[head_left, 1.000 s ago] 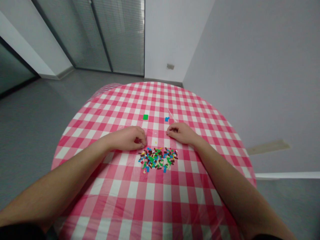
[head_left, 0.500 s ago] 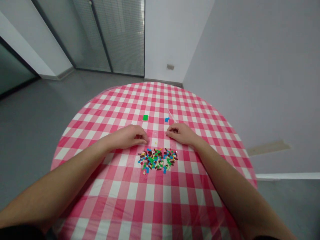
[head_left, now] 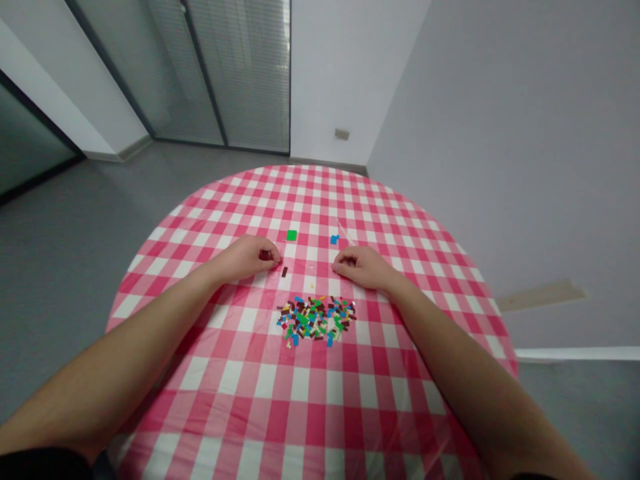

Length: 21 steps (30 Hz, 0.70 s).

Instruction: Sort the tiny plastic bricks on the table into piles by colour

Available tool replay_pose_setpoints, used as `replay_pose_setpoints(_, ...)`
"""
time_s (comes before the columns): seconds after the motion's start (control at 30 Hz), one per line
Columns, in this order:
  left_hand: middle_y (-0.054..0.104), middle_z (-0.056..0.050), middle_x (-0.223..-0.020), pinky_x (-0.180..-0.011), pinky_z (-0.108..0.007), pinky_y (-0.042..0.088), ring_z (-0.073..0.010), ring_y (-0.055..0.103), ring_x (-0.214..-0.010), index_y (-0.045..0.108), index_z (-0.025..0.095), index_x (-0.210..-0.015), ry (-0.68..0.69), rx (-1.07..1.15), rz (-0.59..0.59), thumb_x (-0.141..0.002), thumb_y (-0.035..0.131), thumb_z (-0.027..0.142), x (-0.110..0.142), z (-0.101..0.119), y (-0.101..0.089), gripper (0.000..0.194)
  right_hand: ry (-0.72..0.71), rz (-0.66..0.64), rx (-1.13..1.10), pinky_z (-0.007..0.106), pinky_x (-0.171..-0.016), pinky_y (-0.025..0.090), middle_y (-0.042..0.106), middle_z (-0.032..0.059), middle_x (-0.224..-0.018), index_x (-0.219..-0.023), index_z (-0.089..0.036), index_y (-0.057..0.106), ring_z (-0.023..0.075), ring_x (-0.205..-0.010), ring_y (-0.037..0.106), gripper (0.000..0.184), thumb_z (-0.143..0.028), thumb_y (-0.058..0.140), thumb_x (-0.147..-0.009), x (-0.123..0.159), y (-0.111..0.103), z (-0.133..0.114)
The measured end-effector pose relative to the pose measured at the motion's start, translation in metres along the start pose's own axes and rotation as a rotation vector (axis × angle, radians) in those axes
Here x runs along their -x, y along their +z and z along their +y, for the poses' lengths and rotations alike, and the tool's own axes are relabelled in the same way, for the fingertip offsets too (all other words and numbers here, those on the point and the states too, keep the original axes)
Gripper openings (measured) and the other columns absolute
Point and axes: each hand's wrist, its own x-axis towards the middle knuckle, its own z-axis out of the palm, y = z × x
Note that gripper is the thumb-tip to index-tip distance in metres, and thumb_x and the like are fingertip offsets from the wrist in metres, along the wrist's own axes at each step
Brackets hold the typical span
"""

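Note:
My left hand rests at the left of the middle of the table, fingertips curled together; whether anything is between them I cannot make out. Just right of and below those fingertips lies a dark brown toy brick, apart from them. My right hand is closed too, thumb against fingers, and what it may hold is hidden. Beyond the hands a flat green plate piece and a small group of blue bricks lie on the cloth. Nearer to me spreads a pile of small mixed bricks.
A pink-and-white checked tablecloth covers the round table. Between the hands lies a tiny yellow piece. Behind the table are a glass partition and a white wall; another wall stands at the right.
My left hand has moved left and away from me, off the pile's upper edge. The brown brick now shows on the cloth where that hand was. My right hand has stayed put.

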Motion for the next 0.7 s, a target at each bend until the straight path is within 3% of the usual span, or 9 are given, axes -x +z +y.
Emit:
replay_pose_setpoints(0.23, 0.077, -0.007, -0.092, -0.078, -0.033, 0.051, -0.019, 0.069, -0.083, 0.076, 0.019, -0.087, 0.077, -0.038, -0.091, -0.077, 0.062, 0.019, 0.0024, 0.0054, -0.0058, 0.017, -0.01, 0.003, 0.001, 0.032, -0.064, 0.044, 0.073, 0.0057, -0.081, -0.084, -0.02, 0.072, 0.0171, -0.071, 0.061, 0.016, -0.031, 0.062, -0.089, 0.0009, 0.0003, -0.0003)
replay_pose_setpoints(0.47, 0.075, -0.006, -0.09, -0.073, -0.031, 0.052, -0.0175, 0.068, -0.078, 0.072, 0.018, -0.096, 0.067, 0.055, -0.061, -0.078, 0.06, 0.02, 0.0028, 0.0023, -0.0005, 0.022, -0.009, 0.001, 0.001, 0.032, -0.066, 0.045, 0.073, 0.0058, -0.083, -0.084, -0.02, 0.072, 0.0175, -0.073, 0.062, 0.015, -0.031, 0.063, -0.088, 0.0001, 0.0005, 0.0003)
replay_pose_setpoints(0.7, 0.076, -0.008, -0.09, -0.073, -0.032, 0.051, -0.0196, 0.068, -0.08, 0.075, 0.019, -0.092, 0.075, -0.026, -0.093, -0.082, 0.059, 0.027, 0.0014, 0.0021, -0.0001, 0.02, -0.006, -0.001, 0.0, 0.032, -0.065, 0.044, 0.073, 0.0058, -0.082, -0.084, -0.021, 0.072, 0.0177, -0.073, 0.062, 0.015, -0.031, 0.063, -0.088, 0.0008, -0.0013, -0.0017)
